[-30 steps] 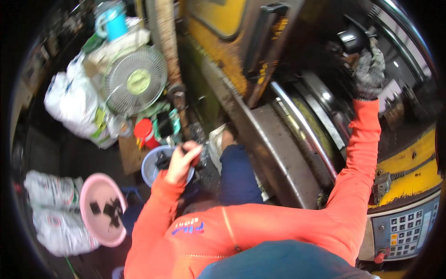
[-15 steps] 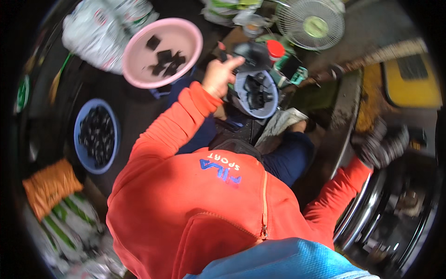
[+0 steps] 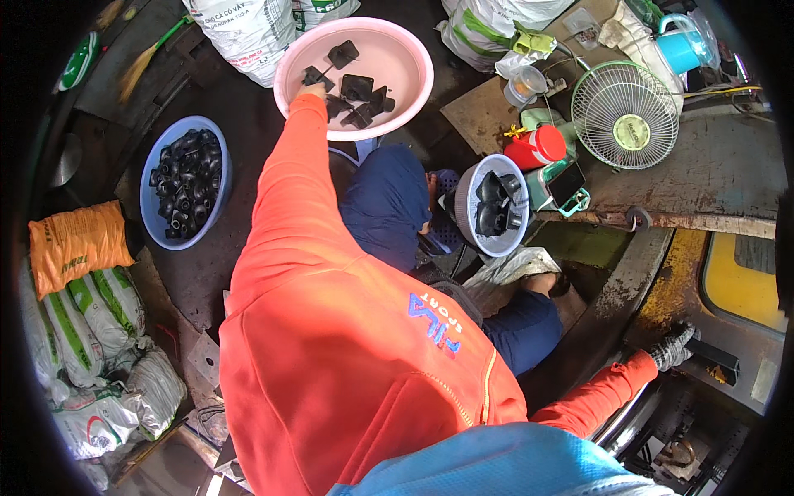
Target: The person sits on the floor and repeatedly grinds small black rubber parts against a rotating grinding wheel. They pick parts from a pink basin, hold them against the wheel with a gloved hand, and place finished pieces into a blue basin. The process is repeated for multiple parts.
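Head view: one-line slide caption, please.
Left hand at black pieces in a pink basin; gloved right hand by the black handle of a machine door.

Wkshop, prob. small-scale mfg.: worn yellow machine [image 3: 682, 277] w/ windowed panel at R of view, rust-stained metal, bulk sacks [image 3: 83, 322] stacked at L, pink tub [image 3: 401, 66] & blue tub [image 3: 149, 198] w/ similar black parts [image 3: 186, 178], dark grimy floor [image 3: 198, 281].
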Demonstrator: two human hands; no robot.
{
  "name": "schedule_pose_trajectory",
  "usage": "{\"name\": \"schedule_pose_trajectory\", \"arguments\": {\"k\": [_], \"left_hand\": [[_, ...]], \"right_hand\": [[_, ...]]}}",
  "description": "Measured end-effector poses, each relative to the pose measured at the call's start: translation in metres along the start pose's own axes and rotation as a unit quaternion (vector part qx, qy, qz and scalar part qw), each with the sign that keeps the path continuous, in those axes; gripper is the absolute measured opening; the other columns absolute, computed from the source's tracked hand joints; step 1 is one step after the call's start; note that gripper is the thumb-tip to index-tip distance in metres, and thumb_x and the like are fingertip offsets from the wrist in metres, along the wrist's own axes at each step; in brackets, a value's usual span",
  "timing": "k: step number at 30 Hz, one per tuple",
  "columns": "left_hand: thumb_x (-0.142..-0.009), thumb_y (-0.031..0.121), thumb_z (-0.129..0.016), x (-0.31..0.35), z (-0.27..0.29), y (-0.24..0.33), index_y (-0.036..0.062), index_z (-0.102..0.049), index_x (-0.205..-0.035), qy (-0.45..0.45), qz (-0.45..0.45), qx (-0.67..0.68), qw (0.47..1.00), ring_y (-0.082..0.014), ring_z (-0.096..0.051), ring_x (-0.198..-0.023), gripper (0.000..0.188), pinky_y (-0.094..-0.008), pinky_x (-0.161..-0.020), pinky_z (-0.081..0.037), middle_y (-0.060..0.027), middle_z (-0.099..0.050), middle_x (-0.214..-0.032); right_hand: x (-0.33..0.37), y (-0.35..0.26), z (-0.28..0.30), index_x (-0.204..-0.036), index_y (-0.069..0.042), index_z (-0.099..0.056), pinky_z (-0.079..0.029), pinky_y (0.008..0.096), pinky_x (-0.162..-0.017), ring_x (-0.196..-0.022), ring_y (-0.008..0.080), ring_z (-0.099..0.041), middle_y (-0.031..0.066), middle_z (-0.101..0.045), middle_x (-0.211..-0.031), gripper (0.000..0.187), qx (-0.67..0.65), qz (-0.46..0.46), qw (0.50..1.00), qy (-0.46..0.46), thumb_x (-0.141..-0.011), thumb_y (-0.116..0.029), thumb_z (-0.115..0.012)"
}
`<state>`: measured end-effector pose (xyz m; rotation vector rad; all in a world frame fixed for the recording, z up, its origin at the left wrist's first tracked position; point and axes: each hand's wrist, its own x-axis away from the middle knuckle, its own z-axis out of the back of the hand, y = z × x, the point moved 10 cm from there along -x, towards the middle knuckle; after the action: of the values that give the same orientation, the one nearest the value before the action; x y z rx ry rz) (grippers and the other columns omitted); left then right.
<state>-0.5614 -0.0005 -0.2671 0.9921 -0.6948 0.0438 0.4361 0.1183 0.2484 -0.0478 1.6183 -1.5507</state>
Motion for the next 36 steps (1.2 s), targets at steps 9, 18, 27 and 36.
{"name": "schedule_pose_trajectory", "arguments": {"k": [9, 18, 27, 36], "left_hand": [[-0.085, 0.013, -0.062, 0.272, -0.145, 0.158, 0.0079, -0.062, -0.112, -0.402, -0.198, 0.405, 0.797, -0.0039, -0.034, -0.048, 0.028, -0.0188, -0.045, -0.028, 0.0025, -0.058, -0.079], [-0.084, 0.03, -0.067, 0.499, -0.238, -0.064, 0.0109, -0.062, -0.086, -0.677, -0.042, 0.01, 0.735, -0.0027, -0.032, -0.044, 0.019, -0.0203, -0.042, -0.023, 0.0045, -0.053, -0.068], [-0.071, 0.049, -0.068, 0.427, -0.269, -0.131, 0.0044, -0.065, -0.112, -0.475, -0.403, -0.673, 0.399, -0.0409, -0.046, -0.122, 0.061, -0.0495, -0.1, -0.037, -0.0295, -0.052, -0.125], [-0.073, 0.051, -0.066, 0.411, -0.286, -0.149, 0.012, -0.059, -0.12, -0.492, -0.419, -0.677, 0.352, -0.0434, -0.04, -0.126, 0.061, -0.0506, -0.103, -0.031, -0.0264, -0.049, -0.13]], "right_hand": [[0.038, -0.017, 0.025, -0.105, 0.001, -0.057, -0.051, 0.0364, -0.075, -0.077, 0.0237, -0.062, 0.0126, -0.065, -0.081, 0.038, 0.064, 0.002, 0.997, 0.047, -0.082, -0.026, -0.068], [0.172, -0.129, 0.112, -0.113, 0.004, -0.05, -0.049, 0.0379, -0.082, -0.088, 0.0267, -0.061, 0.0194, -0.062, -0.103, 0.052, 0.364, 0.249, 0.844, 0.306, -0.081, -0.03, -0.071], [0.194, -0.213, 0.083, -0.127, 0.003, -0.048, -0.038, 0.0395, -0.103, -0.116, 0.0275, -0.05, 0.016, -0.051, -0.128, 0.053, 0.119, 0.397, 0.903, 0.117, -0.083, -0.015, -0.069], [0.151, -0.271, 0.127, -0.121, -0.002, -0.057, -0.038, 0.044, -0.1, -0.115, 0.0331, -0.052, 0.0177, -0.058, -0.121, 0.053, 0.492, 0.479, 0.67, 0.285, -0.077, -0.028, -0.073]]}}
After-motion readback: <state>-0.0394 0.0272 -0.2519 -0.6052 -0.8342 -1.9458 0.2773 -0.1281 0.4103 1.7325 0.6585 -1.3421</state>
